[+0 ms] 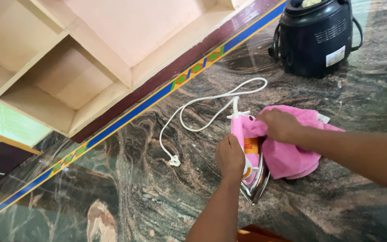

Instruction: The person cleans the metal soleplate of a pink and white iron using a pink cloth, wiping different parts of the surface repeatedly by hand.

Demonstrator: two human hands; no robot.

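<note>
On the dark, swirl-veined polished stone desk (157, 188), a pink-and-white electric clothes iron with a shiny metal soleplate (251, 161) stands tipped on its side, near the middle of the view. Left hand (230, 156) is closed around the iron's body, holding it steady. Right hand (281, 125) is closed on a pink terry cloth (292, 154), pressing a bunched corner against the iron's upper end — the remaining cloth lies heaped on the desk just beside the soleplate. From the iron a white power cord (202, 105) loops across the stone to a white plug (174, 160), lying loose. Well apart, at the far edge, sits a black rounded plastic appliance (316, 38). Beyond a blue patterned border strip (144, 104) are pale wooden shelves (81, 67).
</note>
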